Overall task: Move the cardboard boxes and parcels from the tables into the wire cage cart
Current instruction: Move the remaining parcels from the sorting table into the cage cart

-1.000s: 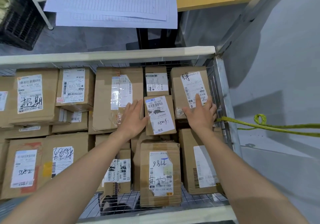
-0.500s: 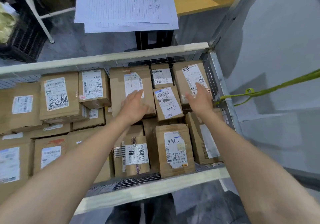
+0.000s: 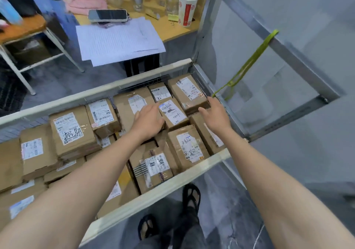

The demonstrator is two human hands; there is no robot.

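The wire cage cart [image 3: 134, 81] is packed with several brown cardboard boxes bearing white labels. A small labelled box [image 3: 173, 112] lies on top of the stack between my two hands. My left hand [image 3: 148, 121] hovers with relaxed fingers just left of it, over a larger flat box [image 3: 132, 104]. My right hand [image 3: 215, 112] is open to its right, fingers loosely spread beside the far right corner box [image 3: 187, 91]. Neither hand holds anything.
Beyond the cart stands a wooden table [image 3: 172, 31] with lined papers [image 3: 119, 41], a phone [image 3: 107, 15], a paper cup [image 3: 187, 8] and glass bottles. A stool [image 3: 23, 31] is at far left. A green strap [image 3: 247, 64] ties the cart's open side gate [image 3: 288, 114]. My sandalled feet [image 3: 190, 196] are below.
Both hands have lifted off the boxes and drawn back toward me. My view has pulled back and tilted, showing the table top, the cart's near rail and my feet.
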